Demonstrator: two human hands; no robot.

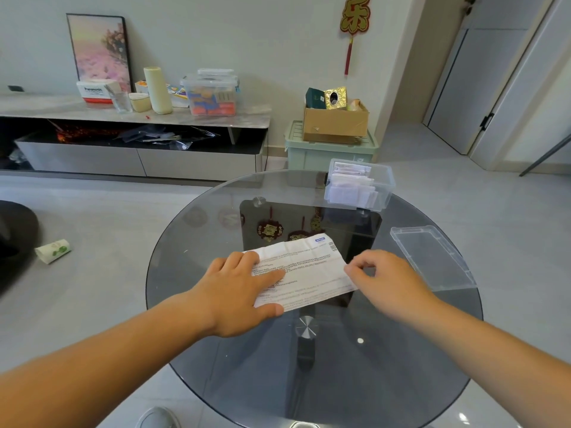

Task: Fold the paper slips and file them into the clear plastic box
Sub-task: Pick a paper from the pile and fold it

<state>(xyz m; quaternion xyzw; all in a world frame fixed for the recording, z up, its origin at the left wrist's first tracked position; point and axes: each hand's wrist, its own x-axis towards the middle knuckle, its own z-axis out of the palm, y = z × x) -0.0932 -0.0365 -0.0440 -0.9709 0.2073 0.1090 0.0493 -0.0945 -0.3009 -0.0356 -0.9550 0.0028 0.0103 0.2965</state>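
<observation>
slip (309, 267): creased matt printed paper
table (216, 350): smooth glossy smoked glass
box (360, 185): clear glossy plastic
lid (432, 257): clear plastic

Home living room: TV cabinet (133, 118), wall ornament (355, 17).

Bright even daylight, glare on glass table (197, 242), wide-angle edge bending

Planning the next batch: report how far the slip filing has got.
Done: folded slips stand in the clear plastic box, its lid lying off on the glass table. In hand: one printed slip lies flat, left hand pressing it, right hand pinching its right edge. Left: fold and file it; no other loose slips show.
</observation>
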